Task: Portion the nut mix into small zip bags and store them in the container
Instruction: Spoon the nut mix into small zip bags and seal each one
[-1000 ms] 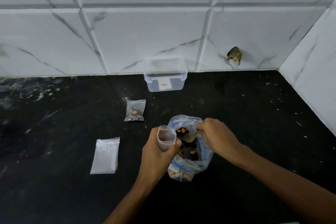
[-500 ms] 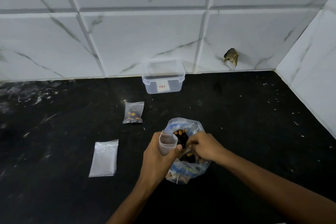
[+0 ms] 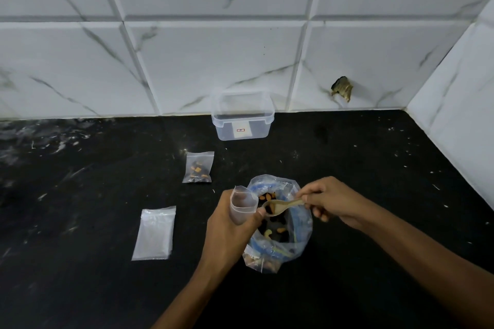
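Head view, the only one. Two hands in frame. Left hand (image 3: 230,230) wraps around one small empty zip bag (image 3: 242,207), held upright with its mouth open. Right hand (image 3: 330,199) pinches the handle of one wooden spoon (image 3: 280,206); the spoon bowl carries a few nuts and sits just at the 3 o'clock side of the held bag's mouth, above the big bag.

One big clear bag of nut mix (image 3: 279,224) stands open on the black counter (image 3: 374,181), blue print on it, not readable. Nuts and dark pieces show inside.

One filled small zip bag (image 3: 198,167) lies flat at 11 o'clock from the big bag, apart from it. One flat stack of empty zip bags (image 3: 155,234) lies at 9 o'clock from the hands; count in the stack cannot be told.

One clear container (image 3: 242,119), no lid on, stands at 12 o'clock against the tiled wall (image 3: 213,61). It has one white label with a small red mark; text too small to read.
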`<state>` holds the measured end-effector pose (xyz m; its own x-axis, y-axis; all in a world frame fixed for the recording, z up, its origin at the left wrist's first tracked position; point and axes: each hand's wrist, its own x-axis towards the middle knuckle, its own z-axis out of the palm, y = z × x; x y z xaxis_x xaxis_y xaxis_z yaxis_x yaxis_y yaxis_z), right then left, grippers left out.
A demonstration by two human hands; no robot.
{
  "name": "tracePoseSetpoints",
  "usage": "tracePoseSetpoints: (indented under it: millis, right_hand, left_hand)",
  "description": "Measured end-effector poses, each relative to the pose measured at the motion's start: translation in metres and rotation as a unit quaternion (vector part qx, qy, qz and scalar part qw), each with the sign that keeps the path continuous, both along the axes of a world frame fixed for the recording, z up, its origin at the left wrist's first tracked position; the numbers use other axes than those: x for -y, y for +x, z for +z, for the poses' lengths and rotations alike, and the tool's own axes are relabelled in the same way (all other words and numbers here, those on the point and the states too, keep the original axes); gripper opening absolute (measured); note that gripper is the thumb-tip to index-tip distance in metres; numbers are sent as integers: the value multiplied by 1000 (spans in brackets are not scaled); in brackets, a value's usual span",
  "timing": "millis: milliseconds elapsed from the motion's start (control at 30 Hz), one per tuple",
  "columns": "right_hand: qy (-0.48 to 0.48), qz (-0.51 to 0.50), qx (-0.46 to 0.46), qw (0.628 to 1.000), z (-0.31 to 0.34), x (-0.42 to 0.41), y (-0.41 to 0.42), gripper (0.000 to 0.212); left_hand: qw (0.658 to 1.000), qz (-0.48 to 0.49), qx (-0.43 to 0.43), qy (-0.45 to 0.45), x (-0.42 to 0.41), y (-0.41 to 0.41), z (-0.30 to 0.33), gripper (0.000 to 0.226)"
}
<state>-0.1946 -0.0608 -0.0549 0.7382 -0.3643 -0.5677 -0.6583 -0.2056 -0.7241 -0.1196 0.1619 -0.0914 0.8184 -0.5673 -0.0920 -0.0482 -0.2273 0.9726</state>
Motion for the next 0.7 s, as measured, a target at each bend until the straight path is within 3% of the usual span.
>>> tracePoseSetpoints:
  millis: [200, 300, 400, 533, 700]
  right_hand:
    - [-13, -24, 86, 996, 61, 10, -2, 21]
    - [-36, 0, 115, 993, 87, 4, 0, 21]
    - [-160, 75, 118, 977, 99, -15, 3, 19]
    - [-403, 217, 146, 877, 101, -49, 1, 21]
    - [-524, 378, 164, 745, 90, -71, -10, 21]
  left_hand:
    - [992, 10, 113, 53, 10, 6, 7, 41]
    - [991, -1, 122, 48, 18, 8, 15, 39]
    - [994, -13, 102, 28, 24, 7, 19, 34]
    - [998, -29, 49, 3, 31, 6, 17, 31]
    - [998, -35, -2, -43, 32, 4, 14, 30]
